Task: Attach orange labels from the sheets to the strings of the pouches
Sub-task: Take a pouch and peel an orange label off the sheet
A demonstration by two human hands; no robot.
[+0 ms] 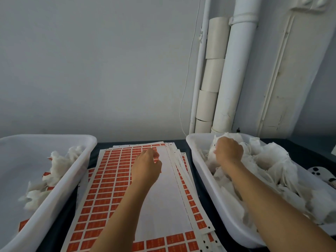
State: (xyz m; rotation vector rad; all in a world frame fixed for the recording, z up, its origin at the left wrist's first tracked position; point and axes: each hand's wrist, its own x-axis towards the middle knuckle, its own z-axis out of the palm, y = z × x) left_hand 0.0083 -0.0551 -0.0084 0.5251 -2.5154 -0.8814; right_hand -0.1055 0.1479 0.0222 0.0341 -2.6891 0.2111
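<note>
Step in hand: fetching label and pouch. Your left hand point(147, 167) pinches at the orange label sheet point(109, 179), frame centre. Your right hand point(229, 150) grasps white gauze pouches point(272, 160) in the right-hand white plastic tub point(200, 160). Next: find the pouch's string.

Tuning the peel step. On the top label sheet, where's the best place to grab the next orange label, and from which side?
Take a label at the stripped edge of the top sheet, where orange labels meet bare white backing. Come from that bare side, the person's right, probably lifting the exposed corner with a fingertip pinch. The left hand is already at that boundary near the far end, while the right hand reaches into the pouch bin.
</note>
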